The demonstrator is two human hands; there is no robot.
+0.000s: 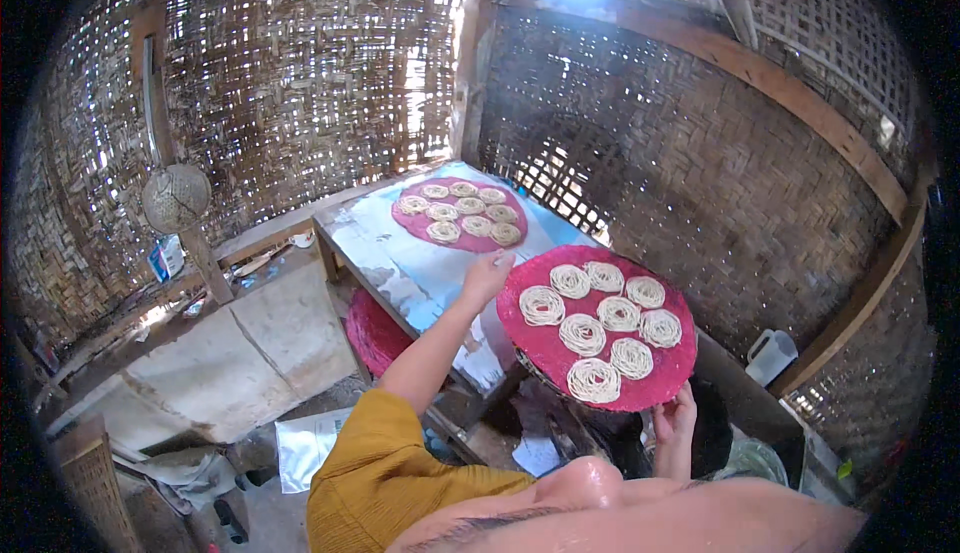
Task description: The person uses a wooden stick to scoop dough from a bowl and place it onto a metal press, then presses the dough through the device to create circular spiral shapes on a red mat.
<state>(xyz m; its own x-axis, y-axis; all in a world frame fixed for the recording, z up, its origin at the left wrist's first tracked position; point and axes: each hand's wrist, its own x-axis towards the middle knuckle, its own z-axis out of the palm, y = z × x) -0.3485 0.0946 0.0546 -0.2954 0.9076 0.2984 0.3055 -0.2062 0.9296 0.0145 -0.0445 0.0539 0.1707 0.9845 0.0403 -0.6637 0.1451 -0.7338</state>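
Observation:
A round pink tray [648, 283] carries several pale coiled nests of noodle-like strands [583, 334]. It is held up in front of me, tilted, over the near end of the table. My left hand [488, 277] is closed at the tray's left edge, its fingers partly hidden. Beneath the lower right edge, my right hand [677, 415] grips the rim. A second round pink tray [408, 221] with similar nests lies flat on the far part of the table, beyond my left hand.
A blue and white sheet [372, 249] covers the table. More pink round pieces [372, 333] sit under its left side. Woven walls [640, 133] close in behind. A translucent jug [771, 356] stands at right; a strainer-like round thing [176, 198] hangs on the left post.

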